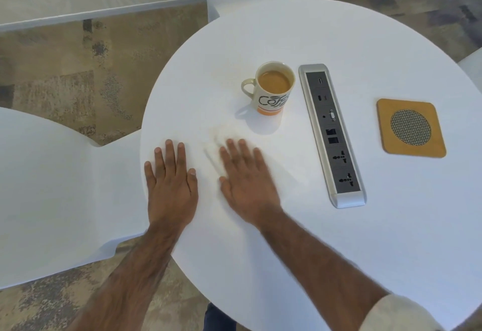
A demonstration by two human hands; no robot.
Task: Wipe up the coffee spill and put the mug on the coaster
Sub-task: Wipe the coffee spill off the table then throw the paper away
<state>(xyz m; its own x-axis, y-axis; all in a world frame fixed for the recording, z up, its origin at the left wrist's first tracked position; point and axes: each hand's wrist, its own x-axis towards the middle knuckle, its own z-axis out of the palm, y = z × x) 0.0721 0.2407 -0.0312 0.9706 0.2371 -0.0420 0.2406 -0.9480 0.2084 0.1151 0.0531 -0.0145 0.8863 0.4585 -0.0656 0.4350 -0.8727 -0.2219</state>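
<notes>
Tabletop [300, 226]: round, white. Mug [273, 88]: cream, orange base band, lettering on side, full of milky coffee, upright, handle to left, just left of socket strip [331, 135]. Coaster [410, 127]: tan square, mesh disc centre, right of strip, well apart from mug. Spill [221, 132]: faint tan smear near mug. Left hand [170, 182]: flat, fingers spread, empty. Right hand [246, 182]: flat, fingers extended, blurred, empty, just below smear. White chairs [52, 187] around.
</notes>
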